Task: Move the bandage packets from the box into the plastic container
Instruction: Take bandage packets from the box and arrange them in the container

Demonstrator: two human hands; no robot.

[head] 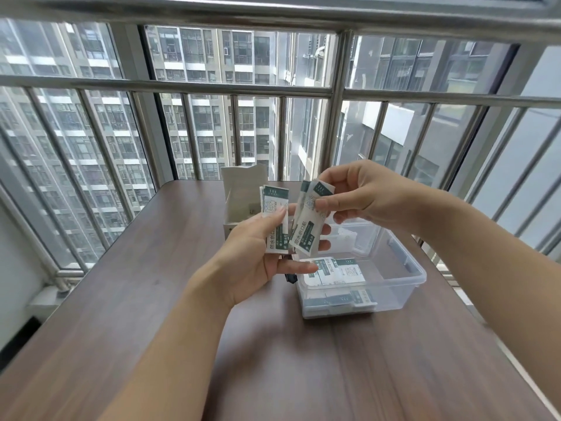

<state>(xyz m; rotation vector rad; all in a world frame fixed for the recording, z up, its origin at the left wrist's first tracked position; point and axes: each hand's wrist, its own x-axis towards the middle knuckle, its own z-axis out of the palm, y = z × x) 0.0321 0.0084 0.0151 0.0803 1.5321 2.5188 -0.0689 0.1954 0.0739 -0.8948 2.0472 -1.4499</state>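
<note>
I see 2 hands above the desk. My left hand pinches a small stack of packets, long axis upright; I cannot count them. My right hand pinches about 2 packets, upright and tilted slightly. More packets lie flat in the 1 clear container, their count unclear through the wall. Behind my left hand stands 1 open box, partly hidden
</note>
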